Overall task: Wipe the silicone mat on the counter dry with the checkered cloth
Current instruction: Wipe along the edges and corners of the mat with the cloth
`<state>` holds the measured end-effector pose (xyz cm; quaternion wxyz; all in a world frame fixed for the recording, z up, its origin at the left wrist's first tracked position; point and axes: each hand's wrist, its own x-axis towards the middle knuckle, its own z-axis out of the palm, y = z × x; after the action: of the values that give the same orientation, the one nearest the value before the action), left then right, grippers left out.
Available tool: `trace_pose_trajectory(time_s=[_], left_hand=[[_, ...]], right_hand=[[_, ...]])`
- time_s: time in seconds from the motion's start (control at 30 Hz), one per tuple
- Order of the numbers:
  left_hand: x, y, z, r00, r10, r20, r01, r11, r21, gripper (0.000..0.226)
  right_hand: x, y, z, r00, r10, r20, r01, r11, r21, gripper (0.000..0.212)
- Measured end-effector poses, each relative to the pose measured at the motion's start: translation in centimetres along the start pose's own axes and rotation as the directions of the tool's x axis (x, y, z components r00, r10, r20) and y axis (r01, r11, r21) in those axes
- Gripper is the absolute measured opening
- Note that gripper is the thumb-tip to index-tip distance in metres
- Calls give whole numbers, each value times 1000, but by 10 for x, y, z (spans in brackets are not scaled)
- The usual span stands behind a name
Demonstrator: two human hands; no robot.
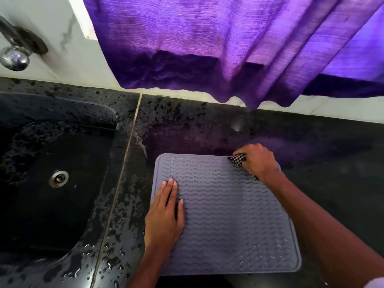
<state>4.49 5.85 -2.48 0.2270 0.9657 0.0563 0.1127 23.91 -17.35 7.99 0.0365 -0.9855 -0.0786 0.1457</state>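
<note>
A grey silicone mat (226,213) with wavy ridges lies flat on the black counter (322,146). My left hand (164,215) rests palm down on the mat's left edge, fingers together and flat. My right hand (256,161) is at the mat's far right corner, closed around a bunched black-and-white checkered cloth (238,159) that presses on the mat. Most of the cloth is hidden inside the fist. Small water drops show on the mat's near right part.
A black sink (52,183) with a metal drain (59,178) sits to the left, its rim wet with drops. A chrome tap (14,57) is at the upper left. A purple curtain (228,42) hangs over the counter's back edge.
</note>
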Motion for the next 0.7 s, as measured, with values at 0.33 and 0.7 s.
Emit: trace_pose_trajectory(time_s=[0.33, 0.7], left_hand=[[-1, 2, -1, 1000, 4, -26, -4, 1000, -7, 54], [29, -17, -31, 988, -120, -100, 77, 932, -353, 35]], right_hand=[[-12, 101, -14, 972, 234, 0, -234, 972, 27, 24], [-51, 22, -4, 976, 210, -50, -179, 915, 362, 32]])
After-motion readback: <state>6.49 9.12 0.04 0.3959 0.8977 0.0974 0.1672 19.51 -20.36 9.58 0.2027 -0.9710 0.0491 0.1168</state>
